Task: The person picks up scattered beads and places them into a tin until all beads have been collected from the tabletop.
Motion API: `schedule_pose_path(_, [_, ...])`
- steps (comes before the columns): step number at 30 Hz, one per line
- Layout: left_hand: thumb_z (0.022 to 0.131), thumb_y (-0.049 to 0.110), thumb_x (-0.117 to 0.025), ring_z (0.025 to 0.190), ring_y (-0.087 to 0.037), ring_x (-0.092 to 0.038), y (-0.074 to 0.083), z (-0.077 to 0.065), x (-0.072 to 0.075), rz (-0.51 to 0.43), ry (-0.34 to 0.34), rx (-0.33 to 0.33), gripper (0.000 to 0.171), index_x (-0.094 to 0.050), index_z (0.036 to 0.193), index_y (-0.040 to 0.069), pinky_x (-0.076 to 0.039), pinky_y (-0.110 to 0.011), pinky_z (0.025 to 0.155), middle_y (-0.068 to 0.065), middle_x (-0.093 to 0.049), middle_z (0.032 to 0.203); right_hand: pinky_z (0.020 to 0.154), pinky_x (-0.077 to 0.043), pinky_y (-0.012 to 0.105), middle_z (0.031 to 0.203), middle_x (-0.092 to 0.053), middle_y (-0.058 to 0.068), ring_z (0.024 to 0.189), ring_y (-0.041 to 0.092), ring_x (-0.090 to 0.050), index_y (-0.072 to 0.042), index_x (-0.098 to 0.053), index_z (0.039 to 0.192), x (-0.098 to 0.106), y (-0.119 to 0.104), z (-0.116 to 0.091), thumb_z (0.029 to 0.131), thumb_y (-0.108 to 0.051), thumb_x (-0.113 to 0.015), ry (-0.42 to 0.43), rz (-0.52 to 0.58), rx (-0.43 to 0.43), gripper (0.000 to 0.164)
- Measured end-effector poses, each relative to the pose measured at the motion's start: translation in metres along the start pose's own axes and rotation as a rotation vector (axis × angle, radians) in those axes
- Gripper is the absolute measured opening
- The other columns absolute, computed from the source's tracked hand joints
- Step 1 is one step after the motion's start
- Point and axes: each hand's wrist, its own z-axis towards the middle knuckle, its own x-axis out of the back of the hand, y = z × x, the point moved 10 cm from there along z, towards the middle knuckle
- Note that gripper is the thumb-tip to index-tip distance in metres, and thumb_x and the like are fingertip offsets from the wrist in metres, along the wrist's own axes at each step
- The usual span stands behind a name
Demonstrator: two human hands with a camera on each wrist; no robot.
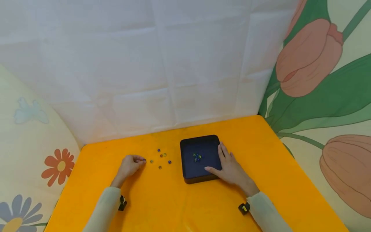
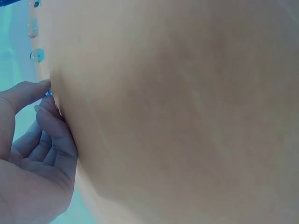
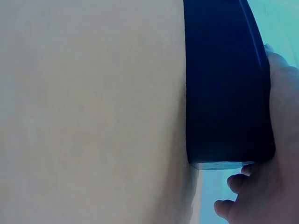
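My left hand (image 1: 131, 165) pinches a small blue marble (image 2: 48, 93) between thumb and fingertips, close over the table at the left. Just right of those fingertips, several loose marbles lie scattered, among them a greenish clear one (image 1: 151, 161), a blue one (image 1: 169, 162) and an amber one (image 1: 160, 167). A square black tray (image 1: 185, 161) stands to the right of them. Inside it sits a small cluster of blue and greenish marbles (image 1: 197, 157). My right hand (image 1: 233, 171) holds the tray at its right side, thumb over the rim and fingers along the outer wall.
The table (image 1: 162, 206) has a yellow-orange cover. Behind it hangs a creased white cloth (image 1: 139, 64). Panels with printed flowers (image 1: 318, 106) stand at both sides. A dark wrist device is on each arm, near the pale sleeves (image 1: 104, 206).
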Motion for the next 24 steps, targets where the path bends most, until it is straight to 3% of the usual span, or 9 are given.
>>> schedule_pose_path(12, [0.103,0.025,-0.069,0.082,-0.018,-0.065,0.015,-0.003,0.001,-0.025,0.012,-0.016,0.030,-0.074,0.118,-0.001,-0.053,-0.028,0.067,-0.018,-0.075,0.110,0.129,-0.020,0.063,0.179,0.006,0.011,0.160,0.047,-0.022,-0.006,-0.003,0.169,0.000,0.000,0.001,0.090,-0.086,-0.052,-0.004,-0.022,0.003,0.122])
schedule_pose_path(18, [0.102,0.028,-0.070,0.080,-0.020,-0.063,0.036,-0.006,0.004,-0.041,0.021,-0.054,0.032,-0.075,0.120,0.003,-0.049,-0.028,0.063,-0.017,-0.077,0.111,0.124,-0.027,0.069,0.179,0.005,0.011,0.159,0.053,-0.020,-0.009,-0.001,0.169,0.000,0.002,0.001,0.089,-0.087,-0.051,-0.004,-0.033,-0.013,0.123])
schedule_pose_path(24, [0.100,0.029,-0.073,0.077,-0.021,-0.063,0.066,-0.010,0.001,-0.026,0.014,-0.120,0.030,-0.076,0.118,0.006,-0.048,-0.028,0.059,-0.012,-0.075,0.098,0.128,-0.021,0.065,0.179,0.007,0.010,0.161,0.048,-0.019,-0.008,-0.003,0.169,0.001,0.001,0.001,0.090,-0.085,-0.053,-0.006,-0.029,-0.003,0.121])
